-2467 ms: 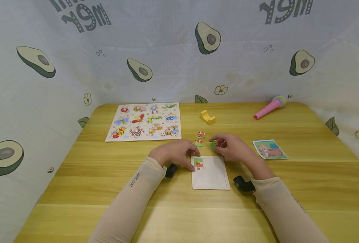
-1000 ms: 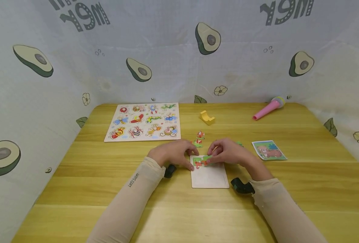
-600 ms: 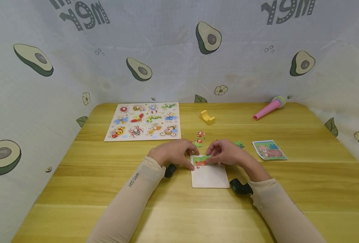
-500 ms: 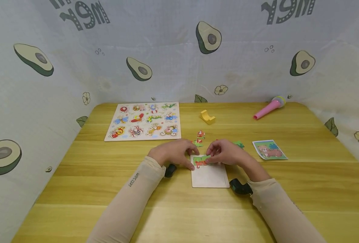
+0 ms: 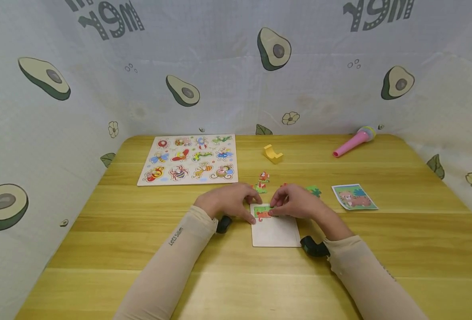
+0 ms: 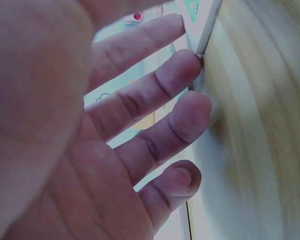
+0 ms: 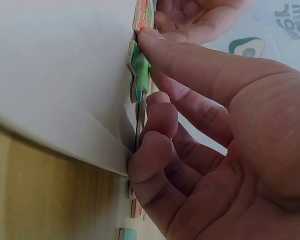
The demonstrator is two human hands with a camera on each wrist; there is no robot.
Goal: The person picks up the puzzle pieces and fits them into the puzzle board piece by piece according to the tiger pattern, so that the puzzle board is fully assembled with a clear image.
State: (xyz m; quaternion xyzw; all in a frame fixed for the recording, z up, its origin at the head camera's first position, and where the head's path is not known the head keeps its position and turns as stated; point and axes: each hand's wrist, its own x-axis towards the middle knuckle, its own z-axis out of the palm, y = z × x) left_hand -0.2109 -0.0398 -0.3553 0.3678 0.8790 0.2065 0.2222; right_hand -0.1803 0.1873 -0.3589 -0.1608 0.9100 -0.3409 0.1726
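Note:
A small white puzzle board [image 5: 275,235] lies mid-table with an orange-and-green piece [image 5: 258,214] in its upper left corner. My right hand [image 5: 297,202] pinches a second green puzzle piece [image 7: 141,72] against the first one; thumb and forefinger partly cover it. At the board's upper left corner, my left hand [image 5: 229,201] rests with its thumb on the left edge and a finger at the top edge. Its other fingers are spread and loosely bent in the left wrist view. Behind the board lie a tiger-face piece [image 5: 263,176], an orange-and-green piece [image 5: 260,189] and a green piece [image 5: 313,191].
An insect peg puzzle [image 5: 192,165] lies at the back left. Near it stands a yellow arched block [image 5: 275,156]. A pink toy microphone [image 5: 351,144] lies at the back right, and a tiger picture card [image 5: 354,198] is right of the right hand. A printed cloth encloses the wooden table.
My right hand brought a piece from behind the board onto its top row, then slid it left against the corner piece. The left hand stayed at the corner.

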